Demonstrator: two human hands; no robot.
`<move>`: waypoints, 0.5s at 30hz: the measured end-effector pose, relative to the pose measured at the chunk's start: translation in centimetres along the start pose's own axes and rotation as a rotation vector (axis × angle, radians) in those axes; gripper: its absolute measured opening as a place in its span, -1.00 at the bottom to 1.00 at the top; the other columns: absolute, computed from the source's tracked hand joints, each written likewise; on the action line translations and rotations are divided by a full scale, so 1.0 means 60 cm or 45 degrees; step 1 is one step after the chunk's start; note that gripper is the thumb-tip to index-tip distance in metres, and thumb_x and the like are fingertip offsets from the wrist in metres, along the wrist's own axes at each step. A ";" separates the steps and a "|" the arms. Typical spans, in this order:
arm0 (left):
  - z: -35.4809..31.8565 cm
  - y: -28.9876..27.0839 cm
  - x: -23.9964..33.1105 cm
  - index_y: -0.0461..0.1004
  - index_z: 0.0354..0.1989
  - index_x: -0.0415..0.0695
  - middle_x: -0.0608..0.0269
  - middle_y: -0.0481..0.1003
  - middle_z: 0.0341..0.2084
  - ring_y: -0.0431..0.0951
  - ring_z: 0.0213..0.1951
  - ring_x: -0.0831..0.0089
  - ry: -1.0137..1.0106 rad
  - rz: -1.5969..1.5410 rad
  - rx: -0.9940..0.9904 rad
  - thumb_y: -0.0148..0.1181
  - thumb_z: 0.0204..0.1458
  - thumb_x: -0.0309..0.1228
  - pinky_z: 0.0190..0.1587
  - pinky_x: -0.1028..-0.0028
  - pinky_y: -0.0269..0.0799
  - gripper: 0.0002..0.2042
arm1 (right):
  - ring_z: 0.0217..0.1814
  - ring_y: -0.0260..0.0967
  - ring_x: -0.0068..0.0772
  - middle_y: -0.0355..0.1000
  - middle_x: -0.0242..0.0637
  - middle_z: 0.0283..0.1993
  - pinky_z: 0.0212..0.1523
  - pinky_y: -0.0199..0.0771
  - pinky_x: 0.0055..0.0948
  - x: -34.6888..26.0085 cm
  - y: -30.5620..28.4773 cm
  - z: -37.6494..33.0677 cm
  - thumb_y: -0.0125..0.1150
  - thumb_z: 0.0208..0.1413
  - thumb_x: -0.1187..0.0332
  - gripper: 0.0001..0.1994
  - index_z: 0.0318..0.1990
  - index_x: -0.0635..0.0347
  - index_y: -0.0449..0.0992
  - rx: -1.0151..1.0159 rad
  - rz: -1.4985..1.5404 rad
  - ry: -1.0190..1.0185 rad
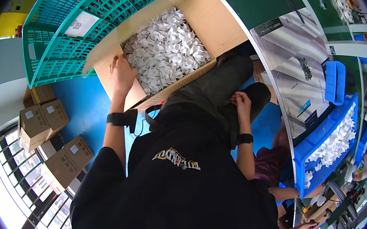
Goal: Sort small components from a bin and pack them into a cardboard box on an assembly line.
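Observation:
An opened cardboard box [171, 85] sits ahead of me, holding a heap of small white petal-shaped pieces [165, 49]. My left hand [122, 74] lies at the box's left flap [104, 71], its fingers bent onto the cardboard; part of its grip is hidden. Over my right thigh, away from the box, my right hand [242, 104] has its fingers curled together with the thumb. Whatever they hold, if anything, is too small to make out. A dark band circles each wrist.
Against the box's far left side stands a green plastic crate [59, 60]. Closed cartons [66, 165] rest on the blue floor at left. To the right runs a workbench with a blue bin [299, 165] of similar white pieces and a small blue tray [335, 83]. Other people sit farther right.

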State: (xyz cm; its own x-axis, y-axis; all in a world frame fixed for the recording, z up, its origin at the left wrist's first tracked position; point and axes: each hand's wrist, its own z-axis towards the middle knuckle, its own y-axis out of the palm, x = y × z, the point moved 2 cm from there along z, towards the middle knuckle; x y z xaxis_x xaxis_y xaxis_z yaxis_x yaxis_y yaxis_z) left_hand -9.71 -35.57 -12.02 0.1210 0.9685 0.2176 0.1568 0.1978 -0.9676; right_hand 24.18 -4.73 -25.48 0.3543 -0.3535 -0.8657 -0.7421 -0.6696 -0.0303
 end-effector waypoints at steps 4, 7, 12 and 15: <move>-0.033 -0.139 -0.004 0.32 0.18 -0.31 0.00 0.44 0.07 0.46 0.10 0.20 -0.047 -0.656 0.082 0.16 -0.15 -0.48 0.09 0.38 0.37 -0.41 | -0.28 0.41 -0.54 0.47 -0.30 -0.28 -0.23 0.48 -0.55 -0.004 0.000 -0.004 -0.03 0.29 0.41 -0.84 -0.14 0.26 0.47 -0.004 0.015 0.003; -0.019 -0.173 -0.099 0.24 0.24 -0.33 0.09 0.47 0.04 0.48 0.04 0.37 0.110 -1.033 0.071 0.12 -0.07 -0.53 0.06 0.43 0.38 -0.40 | -0.28 0.41 -0.55 0.47 -0.31 -0.28 -0.23 0.48 -0.54 -0.009 0.003 0.000 -0.03 0.29 0.41 -0.84 -0.14 0.25 0.48 -0.015 -0.001 0.004; -0.032 -0.201 -0.148 0.19 0.27 -0.31 0.11 0.44 0.05 0.45 0.03 0.45 -0.061 -1.243 -0.012 0.07 0.05 -0.52 0.06 0.49 0.36 -0.45 | -0.29 0.42 -0.55 0.48 -0.31 -0.27 -0.24 0.48 -0.54 -0.004 0.002 0.010 -0.02 0.29 0.40 -0.84 -0.14 0.25 0.48 -0.044 -0.006 -0.012; -0.032 -0.198 -0.156 0.24 0.23 -0.32 0.09 0.45 0.03 0.46 -0.01 0.47 -0.031 -1.306 -0.010 0.09 0.05 -0.51 0.02 0.49 0.38 -0.48 | -0.29 0.42 -0.54 0.48 -0.31 -0.27 -0.23 0.49 -0.54 0.000 0.001 0.011 -0.02 0.29 0.40 -0.84 -0.14 0.25 0.48 -0.064 0.007 -0.020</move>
State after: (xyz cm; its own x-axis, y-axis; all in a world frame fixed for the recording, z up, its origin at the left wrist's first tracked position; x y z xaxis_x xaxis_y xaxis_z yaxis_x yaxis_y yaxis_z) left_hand -10.81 -47.29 -2.34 -0.0945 0.3364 0.9370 0.1799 0.9315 -0.3163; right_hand 23.74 -4.34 -25.82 0.3413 -0.3474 -0.8734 -0.7143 -0.6998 -0.0008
